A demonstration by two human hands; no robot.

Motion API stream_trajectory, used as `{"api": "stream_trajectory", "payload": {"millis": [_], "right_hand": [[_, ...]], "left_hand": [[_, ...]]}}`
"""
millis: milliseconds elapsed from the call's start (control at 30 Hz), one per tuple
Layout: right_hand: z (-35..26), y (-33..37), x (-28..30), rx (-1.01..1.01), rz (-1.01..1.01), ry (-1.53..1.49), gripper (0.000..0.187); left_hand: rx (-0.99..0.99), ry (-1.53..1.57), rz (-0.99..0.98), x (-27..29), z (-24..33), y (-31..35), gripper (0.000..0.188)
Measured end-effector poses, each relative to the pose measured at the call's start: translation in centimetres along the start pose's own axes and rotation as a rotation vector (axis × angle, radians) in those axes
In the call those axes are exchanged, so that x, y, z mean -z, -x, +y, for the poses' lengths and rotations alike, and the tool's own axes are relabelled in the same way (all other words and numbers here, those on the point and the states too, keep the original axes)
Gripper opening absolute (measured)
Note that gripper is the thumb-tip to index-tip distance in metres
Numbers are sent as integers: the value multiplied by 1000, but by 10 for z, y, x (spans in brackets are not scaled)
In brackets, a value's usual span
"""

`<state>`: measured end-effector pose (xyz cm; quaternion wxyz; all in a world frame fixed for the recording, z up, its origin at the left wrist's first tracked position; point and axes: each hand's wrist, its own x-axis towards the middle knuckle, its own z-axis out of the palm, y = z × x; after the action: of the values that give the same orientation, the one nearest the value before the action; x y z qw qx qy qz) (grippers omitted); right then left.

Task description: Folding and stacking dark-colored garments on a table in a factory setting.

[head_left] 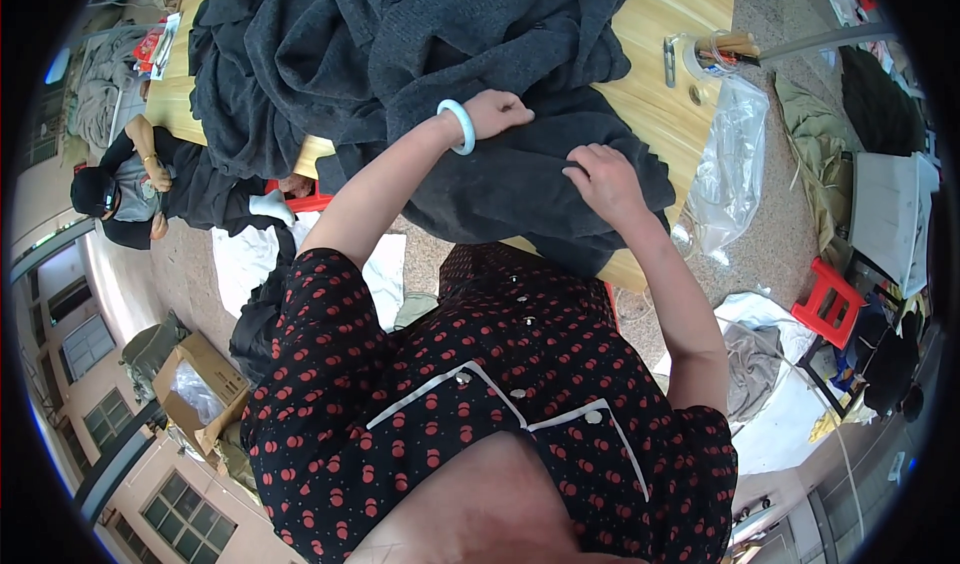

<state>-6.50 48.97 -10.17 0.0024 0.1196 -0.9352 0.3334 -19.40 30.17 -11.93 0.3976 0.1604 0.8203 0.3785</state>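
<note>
A dark grey knitted garment point(500, 189) lies spread at the near edge of a wooden table point(660, 104). My left hand point(497, 113), with a pale blue bangle on the wrist, rests on its upper part with fingers curled into the fabric. My right hand point(603, 180) sits a little to the right and nearer to me, pinching a fold of the same garment. Behind both hands a big heap of similar dark grey garments point(380, 34) covers most of the tabletop.
A clear plastic bag point(732, 159) hangs off the table's right edge below a tape roll with sticks point(712, 54). A red stool point(828, 301) and cloth piles lie on the floor right. Another person in black point(135, 189) sits left; an open cardboard box point(197, 392) stands lower left.
</note>
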Motion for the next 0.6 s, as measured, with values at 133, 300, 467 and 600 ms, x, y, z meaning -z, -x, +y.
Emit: {"api": "stream_trajectory", "payload": {"millis": [133, 300, 467, 600], "right_hand": [[-3, 6, -12, 19, -55, -22, 14], [-9, 8, -19, 12, -95, -15, 14], [-13, 11, -17, 1, -108, -17, 11], [-14, 13, -18, 8, -102, -26, 10]], "left_hand": [[43, -443, -215, -9, 18, -5, 75], [-19, -585, -279, -29, 21, -18, 73], [-163, -465, -176, -45, 11, -16, 47], [17, -70, -90, -25, -2, -25, 39]]}}
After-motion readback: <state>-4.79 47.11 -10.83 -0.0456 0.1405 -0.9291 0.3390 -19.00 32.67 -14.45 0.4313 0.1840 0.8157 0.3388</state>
